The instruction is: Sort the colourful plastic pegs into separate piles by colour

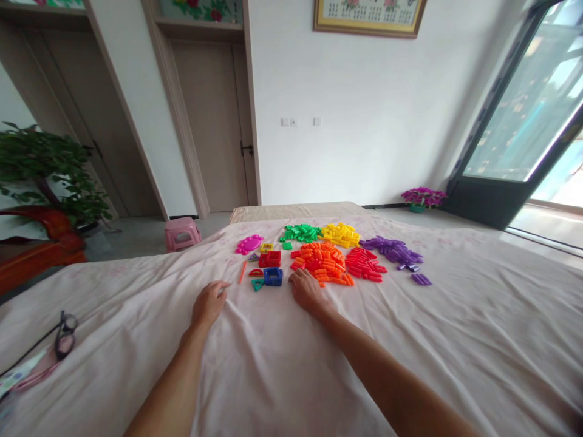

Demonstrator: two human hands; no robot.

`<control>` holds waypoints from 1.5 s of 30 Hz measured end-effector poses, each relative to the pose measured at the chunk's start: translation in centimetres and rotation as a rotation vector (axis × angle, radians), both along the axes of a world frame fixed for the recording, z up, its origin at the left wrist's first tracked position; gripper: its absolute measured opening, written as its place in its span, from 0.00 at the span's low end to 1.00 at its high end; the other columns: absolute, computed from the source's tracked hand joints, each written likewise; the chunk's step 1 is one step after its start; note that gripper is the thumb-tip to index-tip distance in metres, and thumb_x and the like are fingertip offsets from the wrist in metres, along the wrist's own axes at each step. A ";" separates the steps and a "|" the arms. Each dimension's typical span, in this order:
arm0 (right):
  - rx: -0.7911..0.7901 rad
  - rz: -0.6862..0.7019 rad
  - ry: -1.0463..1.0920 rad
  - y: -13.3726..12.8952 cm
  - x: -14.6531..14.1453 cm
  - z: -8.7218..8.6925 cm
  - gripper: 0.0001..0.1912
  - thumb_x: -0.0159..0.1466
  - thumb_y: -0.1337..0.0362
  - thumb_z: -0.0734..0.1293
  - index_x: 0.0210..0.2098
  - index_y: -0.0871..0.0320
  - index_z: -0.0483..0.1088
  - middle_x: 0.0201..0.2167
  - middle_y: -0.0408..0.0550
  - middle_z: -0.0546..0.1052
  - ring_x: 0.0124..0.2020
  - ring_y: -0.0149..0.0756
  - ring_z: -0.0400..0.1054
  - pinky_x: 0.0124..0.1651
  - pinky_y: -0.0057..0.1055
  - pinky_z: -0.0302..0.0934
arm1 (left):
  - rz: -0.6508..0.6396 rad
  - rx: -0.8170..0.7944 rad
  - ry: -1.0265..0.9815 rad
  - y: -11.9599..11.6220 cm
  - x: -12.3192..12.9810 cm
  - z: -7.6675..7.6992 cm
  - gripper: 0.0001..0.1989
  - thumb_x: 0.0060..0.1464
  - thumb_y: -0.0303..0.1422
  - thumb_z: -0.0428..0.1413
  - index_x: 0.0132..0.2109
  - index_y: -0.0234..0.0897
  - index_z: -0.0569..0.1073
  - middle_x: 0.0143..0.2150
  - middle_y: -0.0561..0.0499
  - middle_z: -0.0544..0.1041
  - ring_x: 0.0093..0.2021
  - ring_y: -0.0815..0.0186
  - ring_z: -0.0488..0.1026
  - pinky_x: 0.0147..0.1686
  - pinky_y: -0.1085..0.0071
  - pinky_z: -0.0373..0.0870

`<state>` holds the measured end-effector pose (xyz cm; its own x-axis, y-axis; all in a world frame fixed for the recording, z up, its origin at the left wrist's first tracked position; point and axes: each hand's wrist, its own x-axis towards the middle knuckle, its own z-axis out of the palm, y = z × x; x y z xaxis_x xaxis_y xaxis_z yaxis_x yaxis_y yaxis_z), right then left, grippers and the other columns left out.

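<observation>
Pale, creased cloth (255, 376) covers the surface. Glasses (65, 335) lie left. Centre: blue frames (273, 277), red frames (269, 260), orange pile (324, 261); green pile (300, 233), yellow pile (340, 235) beyond; red pile (364, 264), then purple pile (394, 249), right.

No readable text. Framed picture (370, 16) up high has rows of characters (336, 11), too small to read.

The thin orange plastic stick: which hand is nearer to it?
Left. The left hand is just left of the stick; the right hand is farther right, beyond the blue square plastic frames.
</observation>
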<state>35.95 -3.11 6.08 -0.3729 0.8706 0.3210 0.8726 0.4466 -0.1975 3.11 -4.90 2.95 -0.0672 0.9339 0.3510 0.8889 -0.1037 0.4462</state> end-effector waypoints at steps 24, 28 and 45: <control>-0.014 0.057 0.061 0.0 0.4 0.2 0.15 0.67 0.70 0.57 0.45 0.55 0.73 0.43 0.50 0.74 0.47 0.38 0.66 0.51 0.30 0.59 | -0.029 0.058 -0.002 0.1 0.0 -0.9 0.17 0.56 0.27 0.49 0.50 0.37 0.76 0.55 0.44 0.75 0.58 0.61 0.70 0.60 0.63 0.63; -0.031 0.068 0.072 -0.1 0.5 0.6 0.15 0.68 0.69 0.56 0.45 0.54 0.73 0.43 0.50 0.74 0.47 0.38 0.66 0.51 0.30 0.60 | -0.027 0.058 -0.001 -0.1 0.0 -1.0 0.17 0.56 0.28 0.49 0.51 0.38 0.75 0.55 0.45 0.75 0.58 0.62 0.70 0.60 0.63 0.63; -0.053 0.027 0.114 0.1 -0.1 0.5 0.31 0.65 0.63 0.61 0.67 0.56 0.54 0.61 0.53 0.66 0.61 0.42 0.59 0.62 0.37 0.53 | -0.007 0.033 -0.025 -0.4 0.3 -0.5 0.17 0.56 0.28 0.50 0.50 0.39 0.76 0.56 0.46 0.75 0.58 0.63 0.69 0.61 0.64 0.62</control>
